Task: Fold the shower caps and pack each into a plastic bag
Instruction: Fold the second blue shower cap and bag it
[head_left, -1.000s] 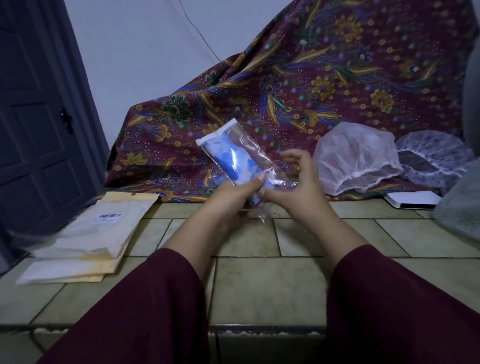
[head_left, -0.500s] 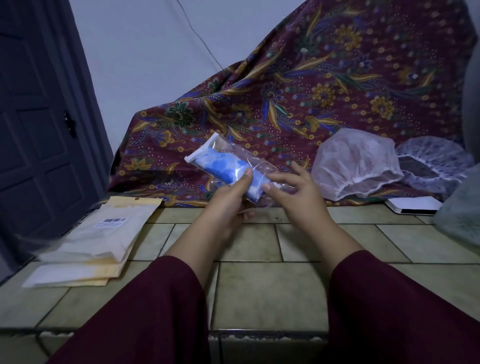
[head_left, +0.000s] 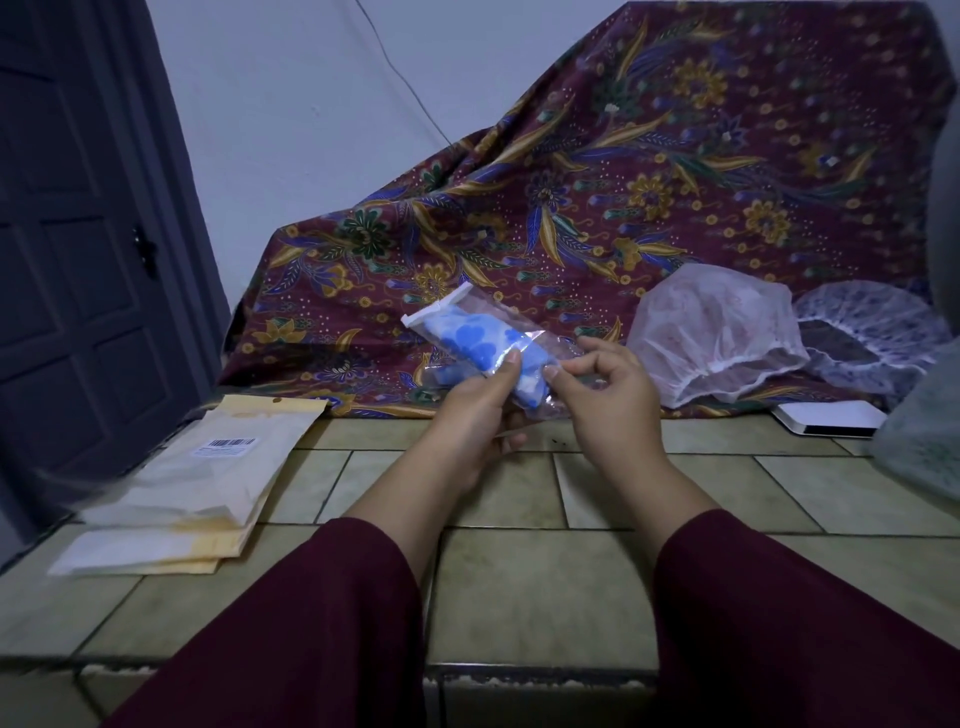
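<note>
A folded blue-and-white shower cap sits inside a clear plastic bag (head_left: 470, 335), held in the air above the tiled floor. My left hand (head_left: 475, 410) grips the bag from below, thumb pressed on its top. My right hand (head_left: 605, 389) pinches the bag's lower right end between thumb and fingers. The bag's white-edged end points up and to the left. A loose pinkish-white shower cap (head_left: 714, 332) lies on the patterned cloth to the right. Beside it lies a second cap (head_left: 872, 332) with a purple print.
A maroon batik cloth (head_left: 623, 182) drapes over something at the back. Stacked padded envelopes (head_left: 197, 478) lie on the tiles at left. A white flat box (head_left: 826, 415) and a pale bag (head_left: 924, 431) sit at far right. A dark door (head_left: 78, 234) stands at left.
The bagged cap has tilted lower and flatter. My hands have shifted their hold toward the bag's lower end, with the right thumb and fingers now pinching it.
</note>
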